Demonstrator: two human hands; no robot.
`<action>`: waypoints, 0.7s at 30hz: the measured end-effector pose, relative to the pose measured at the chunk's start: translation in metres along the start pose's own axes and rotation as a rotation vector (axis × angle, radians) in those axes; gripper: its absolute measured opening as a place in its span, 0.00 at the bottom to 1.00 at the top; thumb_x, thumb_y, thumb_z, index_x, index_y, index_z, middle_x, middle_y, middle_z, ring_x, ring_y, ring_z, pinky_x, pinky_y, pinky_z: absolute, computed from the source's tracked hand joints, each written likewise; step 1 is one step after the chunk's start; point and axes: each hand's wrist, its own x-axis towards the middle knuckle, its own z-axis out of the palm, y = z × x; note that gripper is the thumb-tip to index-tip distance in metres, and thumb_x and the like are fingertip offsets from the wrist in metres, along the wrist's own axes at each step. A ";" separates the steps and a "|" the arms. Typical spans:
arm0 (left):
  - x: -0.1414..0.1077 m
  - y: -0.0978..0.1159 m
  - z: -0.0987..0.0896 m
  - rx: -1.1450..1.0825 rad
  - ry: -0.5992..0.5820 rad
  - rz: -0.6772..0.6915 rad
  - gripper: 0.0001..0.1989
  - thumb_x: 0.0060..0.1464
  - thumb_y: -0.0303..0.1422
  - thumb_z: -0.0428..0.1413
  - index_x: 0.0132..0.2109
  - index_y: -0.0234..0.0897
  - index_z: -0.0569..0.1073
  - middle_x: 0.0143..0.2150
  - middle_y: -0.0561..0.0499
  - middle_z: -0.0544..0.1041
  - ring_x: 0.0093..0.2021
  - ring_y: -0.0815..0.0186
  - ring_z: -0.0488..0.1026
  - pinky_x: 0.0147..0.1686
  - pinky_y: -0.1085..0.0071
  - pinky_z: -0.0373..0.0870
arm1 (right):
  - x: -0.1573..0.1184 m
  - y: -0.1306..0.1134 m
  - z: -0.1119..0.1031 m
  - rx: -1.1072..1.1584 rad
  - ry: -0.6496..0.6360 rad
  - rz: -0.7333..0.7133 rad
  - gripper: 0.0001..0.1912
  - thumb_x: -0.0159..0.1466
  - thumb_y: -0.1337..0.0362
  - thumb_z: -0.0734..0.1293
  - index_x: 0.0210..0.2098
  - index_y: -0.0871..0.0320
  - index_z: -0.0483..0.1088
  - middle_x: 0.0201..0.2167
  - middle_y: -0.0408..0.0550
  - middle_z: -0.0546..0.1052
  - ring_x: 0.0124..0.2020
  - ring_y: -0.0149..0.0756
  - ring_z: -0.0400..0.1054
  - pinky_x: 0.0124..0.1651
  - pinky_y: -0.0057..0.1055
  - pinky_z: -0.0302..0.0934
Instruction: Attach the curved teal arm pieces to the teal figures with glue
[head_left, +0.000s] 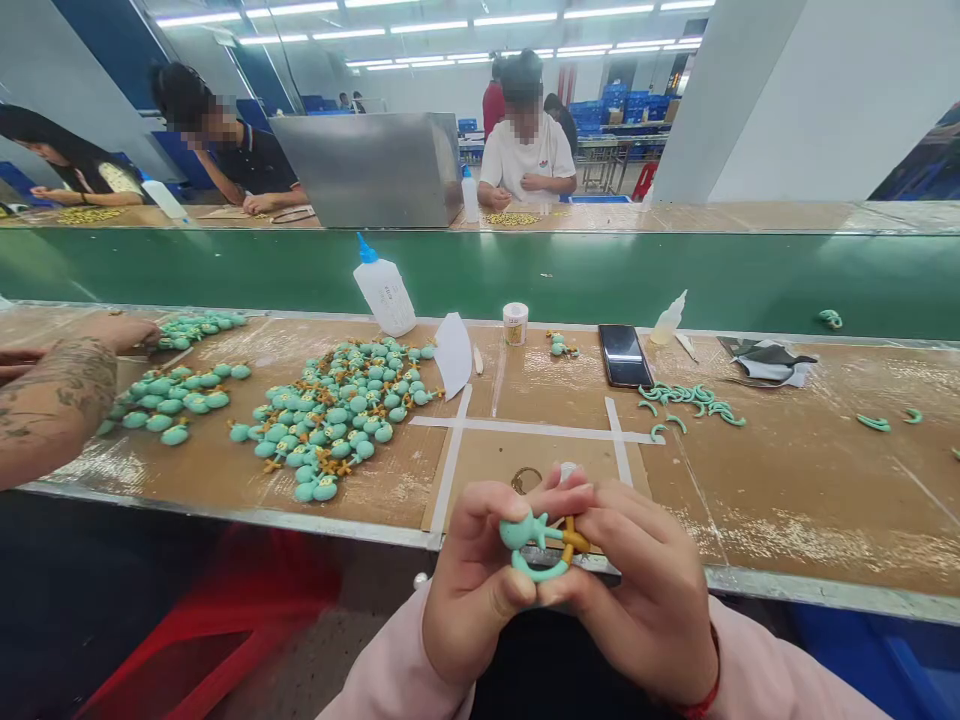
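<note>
Just past the table's near edge, both hands hold a small mint-green toy figure [523, 531] with a rounded head end and an orange cross-shaped end. A curved green piece [541, 573] runs below it, so the two outline a loop. My left hand [474, 575] is closed on the green rounded end, between thumb and fingers. With thumb and fingertips, my right hand [649, 580] pinches the orange end and the curved piece. Loose curved green pieces [697, 400] lie beyond my right hand. To the left spreads a big heap of green-and-orange figures [341, 415].
A white glue bottle [386, 295], paper sheet [453, 356], tape roll [515, 324], phone [625, 356] and small dropper bottle [669, 318] stand or lie along the far side. A co-worker's arm [56, 405] reaches over more green pieces at left. A green conveyor belt [480, 268] runs behind.
</note>
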 end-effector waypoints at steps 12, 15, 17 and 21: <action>0.000 0.000 -0.001 0.010 -0.009 -0.010 0.13 0.63 0.37 0.54 0.53 0.52 0.65 0.60 0.48 0.76 0.68 0.55 0.61 0.66 0.45 0.46 | 0.000 -0.001 0.000 -0.023 0.003 0.003 0.15 0.67 0.54 0.65 0.31 0.59 0.69 0.24 0.47 0.72 0.27 0.33 0.63 0.30 0.30 0.57; 0.000 0.000 -0.001 0.011 0.001 -0.016 0.12 0.63 0.37 0.54 0.53 0.53 0.65 0.60 0.48 0.76 0.68 0.55 0.61 0.66 0.45 0.46 | 0.000 0.000 0.001 -0.026 0.004 0.012 0.14 0.67 0.55 0.66 0.31 0.59 0.69 0.24 0.46 0.71 0.27 0.33 0.62 0.30 0.30 0.57; 0.000 0.000 -0.001 0.013 0.005 -0.024 0.12 0.63 0.38 0.54 0.53 0.53 0.66 0.60 0.49 0.76 0.68 0.55 0.60 0.66 0.45 0.46 | -0.001 0.000 0.001 -0.021 0.001 0.014 0.14 0.66 0.55 0.66 0.31 0.59 0.69 0.25 0.47 0.71 0.27 0.33 0.63 0.30 0.30 0.57; 0.000 0.001 -0.001 0.027 0.017 -0.033 0.12 0.62 0.38 0.55 0.52 0.53 0.66 0.59 0.48 0.76 0.67 0.54 0.62 0.66 0.43 0.45 | -0.002 0.001 0.003 -0.010 0.003 0.031 0.14 0.66 0.54 0.66 0.32 0.59 0.71 0.26 0.48 0.73 0.28 0.35 0.65 0.31 0.32 0.58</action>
